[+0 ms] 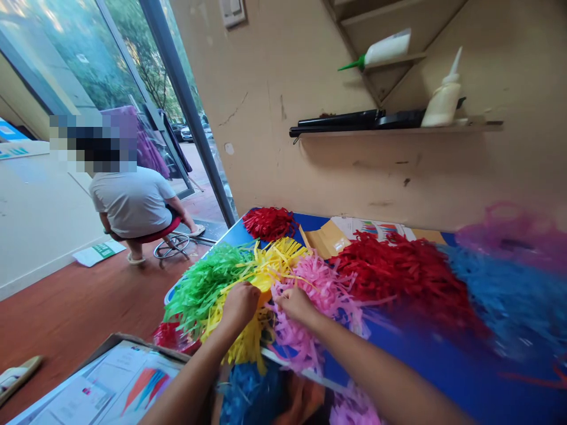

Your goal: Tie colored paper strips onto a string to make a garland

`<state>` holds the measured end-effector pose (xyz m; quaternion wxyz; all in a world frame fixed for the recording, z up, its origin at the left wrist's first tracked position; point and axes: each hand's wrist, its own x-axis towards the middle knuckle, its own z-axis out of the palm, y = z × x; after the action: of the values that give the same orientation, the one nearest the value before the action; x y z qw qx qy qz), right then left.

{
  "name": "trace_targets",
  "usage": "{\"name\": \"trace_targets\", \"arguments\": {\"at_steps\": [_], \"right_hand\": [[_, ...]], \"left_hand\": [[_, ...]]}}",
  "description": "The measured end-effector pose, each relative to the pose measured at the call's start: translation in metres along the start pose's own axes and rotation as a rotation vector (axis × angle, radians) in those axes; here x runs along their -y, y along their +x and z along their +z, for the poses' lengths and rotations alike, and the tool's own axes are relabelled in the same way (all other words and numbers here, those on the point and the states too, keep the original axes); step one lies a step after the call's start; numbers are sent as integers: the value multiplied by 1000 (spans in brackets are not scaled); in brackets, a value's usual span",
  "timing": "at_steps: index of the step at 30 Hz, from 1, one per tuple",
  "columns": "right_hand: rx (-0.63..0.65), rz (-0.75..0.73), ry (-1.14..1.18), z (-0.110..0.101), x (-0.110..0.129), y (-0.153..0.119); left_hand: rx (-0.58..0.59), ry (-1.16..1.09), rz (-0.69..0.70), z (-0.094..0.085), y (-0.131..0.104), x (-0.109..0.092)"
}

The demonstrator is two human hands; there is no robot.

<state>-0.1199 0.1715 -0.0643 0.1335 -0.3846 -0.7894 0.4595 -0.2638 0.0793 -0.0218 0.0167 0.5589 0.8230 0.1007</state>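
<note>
My left hand (241, 302) is closed on a yellow pom-pom (280, 260) of plastic strips, some spreading above the fist and others hanging below it at the table edge. Just to the right, my right hand (296, 303) has its fingers curled in a pinch, facing the left hand. Its fingertips are beside the yellow strips and over a pink pom-pom (321, 277); what they hold, if anything, is hidden. A green pom-pom (208, 283) lies left of the yellow one, touching it.
The blue table (398, 348) also bears a small red pom-pom (271, 223), a larger red heap (401, 268), blue strips (509, 289) and brown envelopes (325, 239). A box of printed sheets (115, 378) stands lower left. A seated person (133, 200) is beyond, near the glass door.
</note>
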Motion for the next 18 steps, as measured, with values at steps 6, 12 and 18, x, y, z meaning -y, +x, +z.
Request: {"name": "trace_targets", "arguments": {"at_steps": [6, 12, 18], "right_hand": [[-5, -161, -101, -4, 15, -14], [86, -247, -327, -8, 31, -11], [209, -178, -567, -4, 43, -12]], "left_hand": [[-93, -134, -139, 9, 15, 13], [-145, -61, -156, 1, 23, 11], [-153, 179, -122, -50, 19, -9]]}}
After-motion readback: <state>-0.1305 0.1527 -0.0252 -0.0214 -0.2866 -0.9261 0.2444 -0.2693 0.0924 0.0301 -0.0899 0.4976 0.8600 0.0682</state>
